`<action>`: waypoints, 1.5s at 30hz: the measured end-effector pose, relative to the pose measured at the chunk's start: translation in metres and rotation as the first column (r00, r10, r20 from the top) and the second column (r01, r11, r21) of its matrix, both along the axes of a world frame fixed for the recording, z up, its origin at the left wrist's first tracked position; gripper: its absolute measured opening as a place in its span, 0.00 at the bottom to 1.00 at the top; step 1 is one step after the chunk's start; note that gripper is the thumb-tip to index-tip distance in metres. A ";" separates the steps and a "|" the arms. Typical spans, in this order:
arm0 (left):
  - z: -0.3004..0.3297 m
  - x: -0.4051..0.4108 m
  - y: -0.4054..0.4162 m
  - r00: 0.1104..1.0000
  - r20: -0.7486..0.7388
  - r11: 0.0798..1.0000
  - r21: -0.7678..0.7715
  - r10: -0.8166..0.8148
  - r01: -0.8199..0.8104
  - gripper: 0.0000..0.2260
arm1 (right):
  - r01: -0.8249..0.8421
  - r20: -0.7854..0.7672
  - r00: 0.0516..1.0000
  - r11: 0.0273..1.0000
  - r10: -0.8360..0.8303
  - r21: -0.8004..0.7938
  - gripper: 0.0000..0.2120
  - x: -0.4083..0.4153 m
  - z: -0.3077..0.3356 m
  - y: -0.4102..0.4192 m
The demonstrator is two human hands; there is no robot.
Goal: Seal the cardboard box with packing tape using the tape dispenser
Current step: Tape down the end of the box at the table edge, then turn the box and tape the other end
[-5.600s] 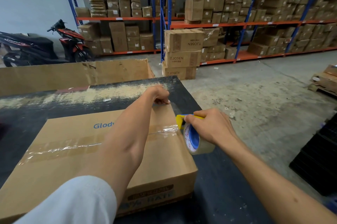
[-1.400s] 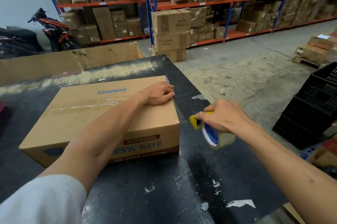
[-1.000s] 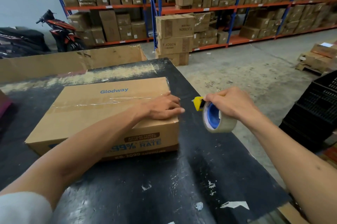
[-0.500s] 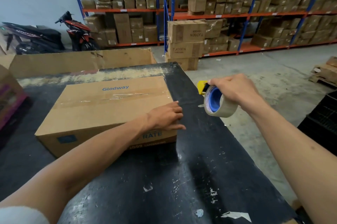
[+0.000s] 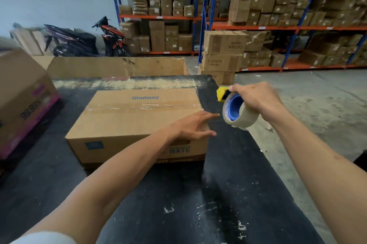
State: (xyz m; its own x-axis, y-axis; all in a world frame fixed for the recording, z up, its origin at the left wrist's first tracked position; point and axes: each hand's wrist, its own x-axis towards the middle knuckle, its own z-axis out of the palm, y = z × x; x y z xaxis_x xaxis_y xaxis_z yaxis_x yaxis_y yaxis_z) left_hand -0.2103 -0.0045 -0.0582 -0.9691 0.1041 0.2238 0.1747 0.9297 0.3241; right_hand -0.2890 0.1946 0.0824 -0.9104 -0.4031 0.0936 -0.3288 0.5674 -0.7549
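Left hand (image 5: 193, 126) spread flat on taped brown cardboard box (image 5: 127, 122); right hand (image 5: 256, 100) gripping yellow-bladed clear tape dispenser (image 5: 234, 109) aloft beside it

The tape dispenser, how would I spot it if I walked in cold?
Start at the black worktable with the taped Glodway box on it. Just past that box's right edge, the person's right hand holds the tape dispenser in the air. It is the only round thing there: a clear tape roll on a blue core with a yellow cutter tab.
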 end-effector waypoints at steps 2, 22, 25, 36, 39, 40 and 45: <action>0.016 0.023 -0.025 0.978 0.002 0.977 0.043 0.211 -0.210 0.29 | -0.020 -0.002 1.000 1.000 0.020 0.002 0.18 0.000 0.003 -0.004; 0.001 0.151 -0.111 0.419 0.300 0.500 -0.285 0.857 -0.818 0.39 | -0.339 -0.067 0.937 0.938 0.344 0.073 0.22 0.052 -0.001 -0.126; 0.000 0.137 -0.094 0.429 0.293 0.505 -0.273 0.854 -0.819 0.39 | -0.347 -0.072 0.933 0.935 0.351 0.072 0.21 0.050 0.003 -0.123; 0.012 0.103 -0.015 0.514 0.059 0.515 -0.172 0.856 -0.839 0.24 | -0.391 -0.073 0.913 0.913 0.400 0.116 0.18 0.037 -0.004 -0.113; 0.006 0.135 -0.050 0.572 0.010 0.568 -0.135 0.820 -0.812 0.25 | -0.419 -0.096 0.899 0.903 0.428 0.100 0.17 0.044 -0.007 -0.109; -0.001 0.143 -0.059 0.590 0.106 0.599 -0.091 0.800 -0.796 0.28 | -0.431 -0.101 0.893 0.898 0.438 0.087 0.16 0.048 -0.009 -0.108; -0.028 0.141 -0.053 0.623 0.247 0.612 0.128 0.742 -0.780 0.29 | -0.442 -0.238 0.860 0.892 0.452 0.095 0.16 0.076 -0.021 -0.117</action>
State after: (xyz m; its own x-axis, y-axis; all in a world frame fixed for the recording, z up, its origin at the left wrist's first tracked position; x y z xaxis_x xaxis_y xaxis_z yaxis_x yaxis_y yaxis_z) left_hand -0.0698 -0.0573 -0.0864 -0.6974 -0.7165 -0.0111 -0.6348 0.6105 0.4736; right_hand -0.2134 0.0779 0.0612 -0.5807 -0.7685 0.2686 -0.7262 0.3399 -0.5976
